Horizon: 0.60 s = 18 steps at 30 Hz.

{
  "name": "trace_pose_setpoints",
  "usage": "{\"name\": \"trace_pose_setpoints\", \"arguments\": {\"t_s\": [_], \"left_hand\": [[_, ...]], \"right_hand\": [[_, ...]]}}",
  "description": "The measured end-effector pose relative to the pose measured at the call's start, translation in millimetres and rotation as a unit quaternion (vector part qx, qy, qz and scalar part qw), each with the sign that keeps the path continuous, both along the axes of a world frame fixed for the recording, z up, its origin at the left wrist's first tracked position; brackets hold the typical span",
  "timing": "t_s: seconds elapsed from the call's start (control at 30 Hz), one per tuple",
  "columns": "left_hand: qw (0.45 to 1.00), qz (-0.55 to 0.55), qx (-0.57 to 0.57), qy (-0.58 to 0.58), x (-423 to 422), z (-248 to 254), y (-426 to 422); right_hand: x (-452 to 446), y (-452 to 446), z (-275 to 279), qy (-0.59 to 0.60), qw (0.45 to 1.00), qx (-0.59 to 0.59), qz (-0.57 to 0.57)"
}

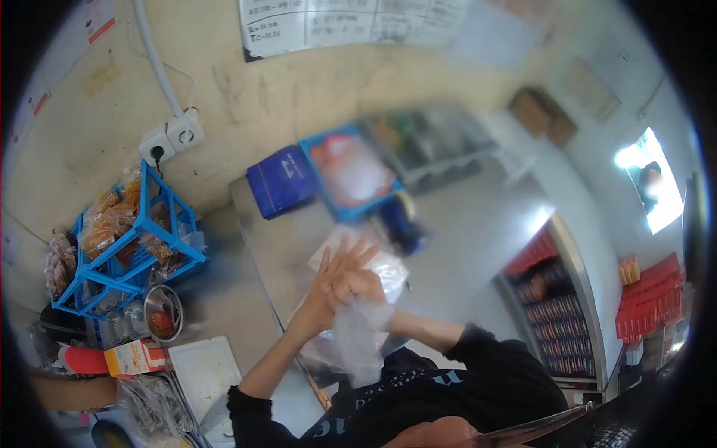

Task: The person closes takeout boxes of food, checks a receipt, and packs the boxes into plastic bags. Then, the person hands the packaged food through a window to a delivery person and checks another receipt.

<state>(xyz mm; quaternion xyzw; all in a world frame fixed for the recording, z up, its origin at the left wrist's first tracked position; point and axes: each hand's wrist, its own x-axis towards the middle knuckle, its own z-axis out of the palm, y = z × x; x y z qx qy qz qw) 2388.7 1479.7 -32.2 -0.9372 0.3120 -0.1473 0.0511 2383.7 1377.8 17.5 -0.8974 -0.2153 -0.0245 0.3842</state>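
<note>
My left hand [345, 256] is held over the metal table with its fingers spread. Across its palm and thumb side, my right hand [356, 287] is closed with the fingers curled. Thin clear plastic [357, 340], loose and crumpled like a disposable glove, hangs from the right hand and wrist. Whether it is worn or only gripped is hard to tell. Beneath both hands lies a shiny white plastic bag [393, 278] on the table, partly covered by them.
A blue tray [349, 175] with a whitish bag, a dark blue packet [282, 181] and a sectioned container [429, 142] stand along the back. Left are a blue rack [142, 243] of bagged food, a metal bowl [162, 313] and a white tray [202, 381]. Red packs [650, 299] sit right.
</note>
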Motion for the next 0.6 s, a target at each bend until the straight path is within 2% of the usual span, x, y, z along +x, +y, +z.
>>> {"name": "trace_pose_setpoints", "arguments": {"t_s": [0.03, 0.07, 0.13, 0.23, 0.3, 0.37, 0.43, 0.47, 0.5, 0.53, 0.57, 0.6], "left_hand": [[1.0, -0.022, -0.001, -0.009, -6, 10, -10], [0.999, -0.039, -0.023, -0.004, -14, 22, -22], [0.996, -0.061, -0.067, 0.006, -30, 49, -48], [0.992, -0.066, -0.104, -0.019, -22, 77, -93], [0.99, -0.065, -0.118, -0.051, 3, 91, -126], [0.986, -0.071, -0.126, -0.077, 24, 103, -164], [0.983, -0.088, -0.133, -0.086, 36, 111, -205], [0.981, -0.103, -0.141, -0.086, 39, 113, -228], [0.979, -0.119, -0.143, -0.084, 42, 113, -249], [0.976, -0.138, -0.152, -0.073, 45, 112, -271], [0.973, -0.158, -0.152, -0.07, 50, 111, -291], [0.97, -0.177, -0.154, -0.061, 50, 105, -307]], "right_hand": [[-7, 18, 11, -0.098, 0.968, -0.171, -0.157], [-6, 0, 25, -0.091, 0.978, -0.137, -0.131], [2, -51, 50, -0.045, 0.998, 0.035, -0.011], [18, -109, 88, -0.019, 0.976, 0.213, 0.042], [33, -133, 117, -0.056, 0.955, 0.289, 0.036], [26, -171, 153, -0.172, 0.932, 0.316, 0.051], [11, -224, 183, -0.362, 0.896, 0.228, 0.125], [6, -252, 195, -0.46, 0.854, 0.172, 0.173], [7, -270, 191, -0.554, 0.794, 0.081, 0.238], [9, -289, 188, -0.635, 0.71, 0.005, 0.305], [27, -299, 167, -0.662, 0.669, -0.026, 0.337], [42, -327, 155, -0.517, 0.759, -0.201, 0.34]]}}
